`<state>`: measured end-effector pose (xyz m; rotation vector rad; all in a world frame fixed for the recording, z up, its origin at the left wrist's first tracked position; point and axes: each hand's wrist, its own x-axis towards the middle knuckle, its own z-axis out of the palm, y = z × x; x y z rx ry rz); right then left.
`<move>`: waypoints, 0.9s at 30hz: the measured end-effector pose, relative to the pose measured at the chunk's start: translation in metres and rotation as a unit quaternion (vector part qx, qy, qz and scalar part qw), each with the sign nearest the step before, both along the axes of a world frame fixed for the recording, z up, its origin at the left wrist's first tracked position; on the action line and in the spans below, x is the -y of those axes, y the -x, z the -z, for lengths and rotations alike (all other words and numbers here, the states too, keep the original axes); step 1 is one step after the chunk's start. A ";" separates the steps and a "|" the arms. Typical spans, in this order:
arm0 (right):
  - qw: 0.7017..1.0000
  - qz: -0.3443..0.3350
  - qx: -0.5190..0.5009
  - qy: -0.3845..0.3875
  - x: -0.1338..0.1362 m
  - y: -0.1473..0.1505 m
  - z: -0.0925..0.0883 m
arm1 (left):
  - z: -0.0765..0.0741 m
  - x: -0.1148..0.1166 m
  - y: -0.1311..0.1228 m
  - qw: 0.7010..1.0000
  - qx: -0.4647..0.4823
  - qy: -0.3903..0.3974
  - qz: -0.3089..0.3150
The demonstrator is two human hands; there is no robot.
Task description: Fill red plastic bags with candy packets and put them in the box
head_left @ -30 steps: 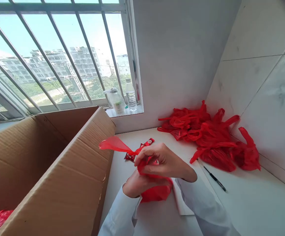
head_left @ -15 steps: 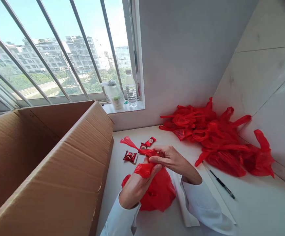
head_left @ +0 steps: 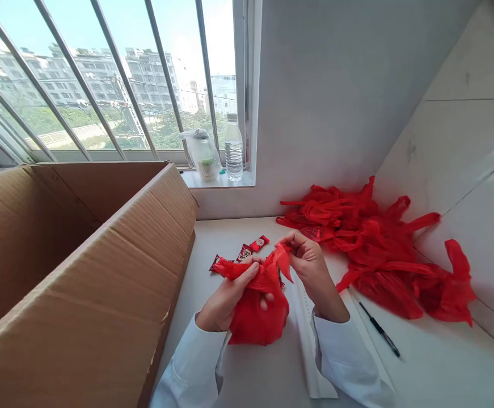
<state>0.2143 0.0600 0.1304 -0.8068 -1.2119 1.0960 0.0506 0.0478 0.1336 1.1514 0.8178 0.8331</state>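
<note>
A red plastic bag (head_left: 258,320) hangs bunched between both hands over the white table. My left hand (head_left: 231,294) is closed on its gathered neck, thumb on top, with fingertips showing through lower down. My right hand (head_left: 307,262) pinches a handle end of the bag on the right. The bag's other end sticks out to the left past my left thumb. Just beyond the hands lie small red wrapped packets (head_left: 259,243), partly covered by the bag. What is inside the bag is hidden.
A large open cardboard box (head_left: 114,294) stands on the left. Several red plastic bags (head_left: 370,243) are heaped at the right by the wall. A black pen (head_left: 380,330) and white paper (head_left: 310,345) lie by my right arm. A water bottle (head_left: 233,150) stands on the sill.
My hands have moved apart, the right one drawing a bag end up and to the right. My left hand has turned and now grips the neck. The view has shifted slightly.
</note>
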 end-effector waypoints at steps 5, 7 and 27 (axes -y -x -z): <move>0.947 -0.209 0.239 -0.054 0.020 -0.019 -0.018 | -0.001 -0.004 0.008 0.993 0.081 0.035 0.075; 0.889 -0.303 0.338 -0.069 0.026 -0.031 -0.025 | -0.002 -0.002 0.010 0.994 0.017 -0.045 0.093; 0.936 -0.207 0.283 -0.034 -0.010 -0.007 0.015 | 0.012 0.001 -0.004 0.708 -0.414 -0.555 -0.137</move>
